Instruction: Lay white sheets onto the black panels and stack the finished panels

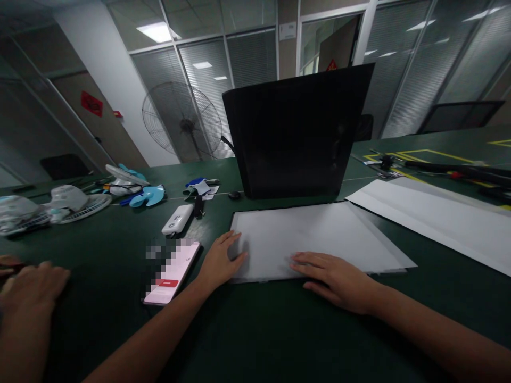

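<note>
A flat stack of large white sheets (303, 234) lies on the green table with a thin dark edge showing around it. My left hand (221, 260) rests at the stack's left edge, thumb and fingers apart, fingertips on the white surface. My right hand (335, 279) lies over the front edge, fingers stretched out flat on the top sheet. Neither hand grips anything. On the right side the upper sheets sit skewed and stick out past the lower ones. Behind the stack a large glossy black panel (295, 138) stands upright, leaning slightly back.
Left of my left arm lie a phone (175, 274) and a white power bank (178, 219). Another person's hand (35, 287) is at the far left. Fan parts (75, 205) lie beyond it. More white sheets (435, 218) lie at right; a standing fan (182, 119) is behind the table.
</note>
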The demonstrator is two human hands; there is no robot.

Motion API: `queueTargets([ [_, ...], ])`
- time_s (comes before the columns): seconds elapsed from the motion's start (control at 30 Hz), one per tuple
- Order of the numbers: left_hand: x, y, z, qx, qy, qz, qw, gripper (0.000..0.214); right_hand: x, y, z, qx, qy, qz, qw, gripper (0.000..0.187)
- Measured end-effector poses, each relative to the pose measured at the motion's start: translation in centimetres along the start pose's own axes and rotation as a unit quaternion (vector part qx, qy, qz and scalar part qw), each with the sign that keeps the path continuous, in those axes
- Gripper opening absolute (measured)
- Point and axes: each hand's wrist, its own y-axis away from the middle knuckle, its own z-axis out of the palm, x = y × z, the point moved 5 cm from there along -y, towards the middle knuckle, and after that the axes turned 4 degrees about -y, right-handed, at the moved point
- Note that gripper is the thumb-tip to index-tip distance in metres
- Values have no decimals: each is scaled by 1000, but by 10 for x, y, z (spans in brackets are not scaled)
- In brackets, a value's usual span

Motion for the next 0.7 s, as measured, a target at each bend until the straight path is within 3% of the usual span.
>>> queueTargets([
  [0.07,-4,-2,3,6,-5,8,1000,53,19,3,-12,25,2,13,1000,54],
  [0.13,-7,-3,5,13,-5,14,1000,46,59,16,-35,109,48,82,989,53],
  [0.2,-9,-5,6,18,-6,18,1000,42,113,46,-65,217,112,191,951,57],
  [0.27,-9,-6,5,22,-9,21,999,40,167,87,-89,263,160,282,909,66],
  [0.4,-4,-5,2,28,-14,30,999,37,244,167,-108,286,161,454,828,84],
  [0.5,-1,-3,1,33,-15,34,999,37,261,189,-98,215,97,572,786,86],
  [0.7,5,1,-1,19,-27,30,999,44,221,157,-96,133,163,572,793,52],
])
